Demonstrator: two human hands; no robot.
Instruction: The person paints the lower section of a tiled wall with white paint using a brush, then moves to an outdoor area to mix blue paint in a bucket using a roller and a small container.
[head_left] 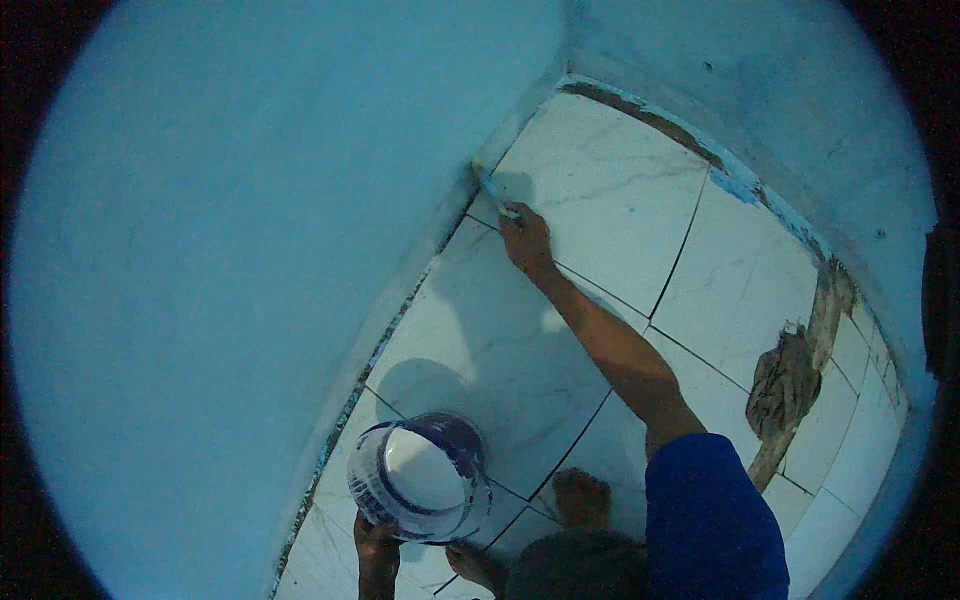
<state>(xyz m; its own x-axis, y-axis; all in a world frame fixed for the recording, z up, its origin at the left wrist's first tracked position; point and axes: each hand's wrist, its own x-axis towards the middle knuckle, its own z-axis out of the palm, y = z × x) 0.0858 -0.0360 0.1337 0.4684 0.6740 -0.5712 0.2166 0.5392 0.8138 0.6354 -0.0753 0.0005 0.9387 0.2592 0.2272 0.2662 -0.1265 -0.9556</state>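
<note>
With your right hand gripping the brush low at the wall and left hand gripping the bucket near that wall, stroke lightly, evenly.

From my head, the left of two side-by-side fisheye cameras looks steeply down past my blue cloth sleeve, facing the far corner of the white marbled tile floor. It sits near enough to frame my bare left hand and bare right hand, yet takes in a smooth blue wall along the floor's left edge, which bends toward the picture's round black rim.
</note>
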